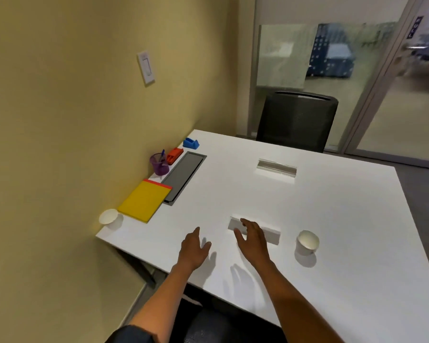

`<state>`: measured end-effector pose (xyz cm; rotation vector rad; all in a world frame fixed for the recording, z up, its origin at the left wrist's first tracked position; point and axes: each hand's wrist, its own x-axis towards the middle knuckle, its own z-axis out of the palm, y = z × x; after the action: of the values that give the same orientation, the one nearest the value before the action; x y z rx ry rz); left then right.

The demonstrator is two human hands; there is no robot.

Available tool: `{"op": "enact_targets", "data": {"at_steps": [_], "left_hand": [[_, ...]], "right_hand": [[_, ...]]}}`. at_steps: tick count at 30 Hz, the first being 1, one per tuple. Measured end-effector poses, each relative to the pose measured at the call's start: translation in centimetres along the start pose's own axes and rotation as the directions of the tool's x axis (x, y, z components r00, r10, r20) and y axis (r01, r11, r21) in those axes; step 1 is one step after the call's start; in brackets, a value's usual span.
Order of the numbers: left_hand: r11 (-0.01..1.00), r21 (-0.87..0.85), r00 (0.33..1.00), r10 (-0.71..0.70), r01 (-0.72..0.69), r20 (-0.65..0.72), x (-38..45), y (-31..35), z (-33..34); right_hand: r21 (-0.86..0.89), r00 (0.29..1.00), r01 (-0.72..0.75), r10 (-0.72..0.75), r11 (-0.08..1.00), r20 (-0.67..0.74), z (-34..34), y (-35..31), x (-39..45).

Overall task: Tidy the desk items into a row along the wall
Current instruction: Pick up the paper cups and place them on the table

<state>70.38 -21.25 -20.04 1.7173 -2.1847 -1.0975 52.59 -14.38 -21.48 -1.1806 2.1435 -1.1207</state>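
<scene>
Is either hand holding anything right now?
No. The left hand and right hand hover open above the table, fingers spread, gripping nothing.

Five items line the wall [84, 95]; one paper cup [307, 241] stands apart.

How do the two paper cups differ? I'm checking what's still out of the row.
The left paper cup stands at the wall, next to the yellow notepad, ending the row; the right paper cup stands alone out on the desk, beyond the right hand. The left one looks smaller, being farther away. Both are white, upright and untouched.
</scene>
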Motion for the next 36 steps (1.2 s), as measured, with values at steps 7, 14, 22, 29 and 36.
{"op": "enact_targets", "data": {"at_steps": [7, 14, 22, 29, 36], "left_hand": [[0.99, -0.1, 0.995, -0.093, 0.095, 0.025, 4.0, -8.5, -7.3], [0.942, -0.226, 0.966, -0.257, 0.248, -0.012, 6.4, -17.8, -12.7], [0.881, -0.304, 0.908, -0.407, 0.361, -0.099, 8.5, -24.6, -18.7], [0.835, -0.412, 0.874, -0.46, 0.365, -0.159, 11.8, -27.9, -22.0], [0.799, -0.459, 0.875, -0.476, 0.389, -0.088, 15.2, -30.6, -23.3]], "right_hand": [[0.049, 0.993, -0.077, 0.072, 0.996, 0.096, 10.0, -6.5, 0.7], [0.017, 0.978, -0.105, 0.1, 0.994, 0.183, 20.3, -12.2, 0.9], [0.02, 0.951, -0.081, 0.072, 0.996, 0.3, 31.0, -17.2, 2.7], [-0.052, 0.905, -0.041, 0.059, 0.998, 0.42, 39.0, -19.4, 5.2], [-0.102, 0.872, -0.038, 0.083, 0.994, 0.483, 44.5, -20.2, 8.7]]}}
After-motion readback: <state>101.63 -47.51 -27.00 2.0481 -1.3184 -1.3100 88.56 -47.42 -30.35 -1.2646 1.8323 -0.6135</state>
